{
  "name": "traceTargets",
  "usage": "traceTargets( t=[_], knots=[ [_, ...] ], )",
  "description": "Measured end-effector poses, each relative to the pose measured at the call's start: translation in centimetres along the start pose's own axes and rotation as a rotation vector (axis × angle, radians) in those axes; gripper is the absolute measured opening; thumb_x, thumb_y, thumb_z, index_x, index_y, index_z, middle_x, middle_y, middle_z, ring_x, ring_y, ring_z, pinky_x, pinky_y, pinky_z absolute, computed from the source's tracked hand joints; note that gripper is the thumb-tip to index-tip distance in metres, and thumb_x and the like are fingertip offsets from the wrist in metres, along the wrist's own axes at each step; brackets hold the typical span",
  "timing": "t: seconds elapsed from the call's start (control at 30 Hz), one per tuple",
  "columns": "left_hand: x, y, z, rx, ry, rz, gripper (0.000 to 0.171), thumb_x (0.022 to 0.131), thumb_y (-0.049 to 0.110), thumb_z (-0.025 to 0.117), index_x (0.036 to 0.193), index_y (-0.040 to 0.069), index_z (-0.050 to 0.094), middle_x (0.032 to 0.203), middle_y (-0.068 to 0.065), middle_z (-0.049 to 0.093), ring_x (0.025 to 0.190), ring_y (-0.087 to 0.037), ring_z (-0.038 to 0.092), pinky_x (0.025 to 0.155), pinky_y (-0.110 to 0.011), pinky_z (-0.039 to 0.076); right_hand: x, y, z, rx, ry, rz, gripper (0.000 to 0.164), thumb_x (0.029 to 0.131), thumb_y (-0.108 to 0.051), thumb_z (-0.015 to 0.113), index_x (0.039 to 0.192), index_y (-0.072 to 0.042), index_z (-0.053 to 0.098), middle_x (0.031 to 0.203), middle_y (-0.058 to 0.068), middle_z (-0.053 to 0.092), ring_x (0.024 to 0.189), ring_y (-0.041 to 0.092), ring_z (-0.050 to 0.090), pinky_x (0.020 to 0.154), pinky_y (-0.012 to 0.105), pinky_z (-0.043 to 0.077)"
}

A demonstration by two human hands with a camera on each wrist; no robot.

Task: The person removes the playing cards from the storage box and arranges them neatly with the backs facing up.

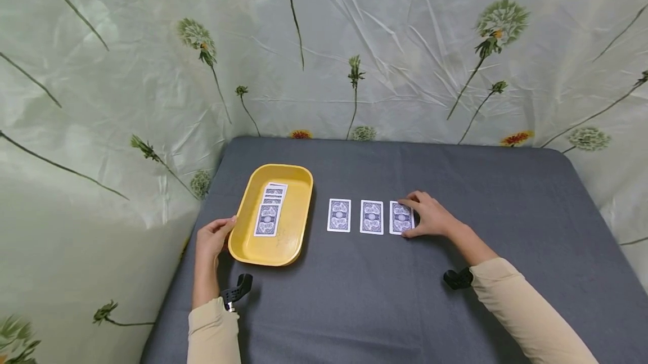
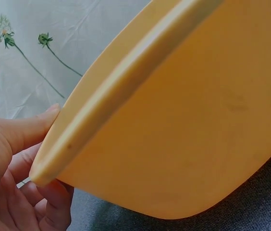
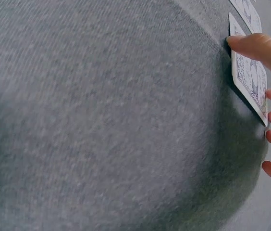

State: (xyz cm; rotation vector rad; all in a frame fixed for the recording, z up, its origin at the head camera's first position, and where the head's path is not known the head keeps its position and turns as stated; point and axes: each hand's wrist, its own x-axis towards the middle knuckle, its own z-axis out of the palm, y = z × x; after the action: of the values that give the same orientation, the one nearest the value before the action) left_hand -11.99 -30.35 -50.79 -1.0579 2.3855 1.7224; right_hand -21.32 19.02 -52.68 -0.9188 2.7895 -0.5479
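My left hand (image 1: 211,240) grips the left rim of a yellow tray (image 1: 302,206), thumb above and fingers curled below. In the left wrist view the tray's outer side (image 2: 174,125) fills most of the picture. Several blue-backed playing cards (image 1: 267,220) lie face down in it, overlapping in a column. Right of the tray, a row of three face-down cards runs across the cloth: a left card (image 1: 339,215), a middle card (image 1: 372,217) and a right card (image 1: 400,218). My right hand (image 1: 429,216) spans the right card, holding it between thumb and fingers at its edges.
Dark grey cloth (image 1: 364,308) covers the table. A pale curtain (image 1: 324,94) with printed dandelions hangs behind and to the left. Each wrist carries a black camera mount, one on the left wrist (image 1: 237,290) and one on the right wrist (image 1: 458,279).
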Motion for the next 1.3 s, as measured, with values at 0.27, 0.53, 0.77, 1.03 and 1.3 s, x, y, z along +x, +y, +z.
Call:
traceTargets(
  t=[0.27,0.53,0.77,1.03,1.3],
  knots=[
    [-0.08,-0.01,0.03,0.004,0.001,-0.006,0.05,0.084,0.04,0.066,0.113,0.0,0.06,0.071,0.011,0.055,0.055,-0.003,0.053,0.05,-0.022,0.046,-0.2,0.26,0.02,0.002,-0.01,0.026,0.081,0.063,-0.048,0.079,0.13,-0.01,0.053,0.116,0.015,0.047,0.103,0.031,0.044,0.085,0.051,0.036],
    [-0.2,0.07,0.16,0.008,-0.007,-0.01,0.05,0.083,0.04,0.066,0.112,0.0,0.06,0.073,0.01,0.057,0.057,-0.003,0.054,0.051,-0.021,0.045,-0.46,0.29,0.12,0.015,0.005,0.025,0.08,0.061,-0.048,0.08,0.127,-0.012,0.055,0.115,0.016,0.047,0.102,0.031,0.043,0.082,0.049,0.036],
    [-0.14,0.03,-0.04,-0.005,-0.022,-0.014,0.049,0.082,0.04,0.068,0.11,0.0,0.06,0.069,0.012,0.056,0.058,-0.002,0.055,0.052,-0.022,0.046,-0.35,0.19,0.24,0.019,0.015,0.034,0.079,0.059,-0.049,0.08,0.125,-0.014,0.055,0.117,0.016,0.046,0.105,0.033,0.043,0.084,0.052,0.035],
    [-0.02,0.0,0.1,-0.011,-0.004,-0.026,0.045,0.081,0.039,0.069,0.107,0.002,0.062,0.071,0.012,0.056,0.059,-0.002,0.054,0.052,-0.022,0.046,-0.3,0.3,0.49,0.005,0.035,0.03,0.079,0.058,-0.05,0.079,0.124,-0.014,0.055,0.114,0.015,0.046,0.103,0.031,0.043,0.081,0.048,0.035],
    [-0.01,0.06,0.02,-0.006,-0.013,-0.021,0.048,0.083,0.038,0.067,0.11,0.0,0.06,0.069,0.012,0.055,0.057,-0.003,0.053,0.052,-0.021,0.045,-0.06,-0.12,0.49,-0.016,0.034,0.066,0.089,0.055,-0.06,0.078,0.129,-0.017,0.052,0.111,0.011,0.047,0.099,0.027,0.043,0.078,0.044,0.035]
  ],
)
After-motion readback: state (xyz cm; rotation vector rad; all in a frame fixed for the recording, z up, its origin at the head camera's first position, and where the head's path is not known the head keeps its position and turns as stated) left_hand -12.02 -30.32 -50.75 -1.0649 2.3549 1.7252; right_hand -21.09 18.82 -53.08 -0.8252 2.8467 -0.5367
